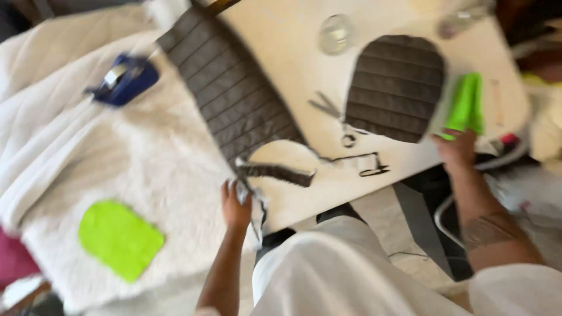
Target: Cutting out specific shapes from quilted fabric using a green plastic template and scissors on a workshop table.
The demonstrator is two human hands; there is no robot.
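Observation:
My left hand (235, 205) pinches the edge of the white fleece (117, 152) and a grey quilted strip (275, 172) at the table's near edge. A long grey quilted fabric piece (228, 88) lies diagonally across the white table (293, 52). My right hand (455, 147) grips a bright green fabric piece (466, 105) at the table's right edge. Beside it lies a rounded grey quilted cut-out (395, 86). The picture is blurred by motion.
A green rounded patch (119, 238) and a blue tape dispenser (124, 79) rest on the fleece. Scissors (331, 111) and a black-handled tool (369, 164) lie on the table. A round glass object (335, 34) sits at the back. Cables hang at right.

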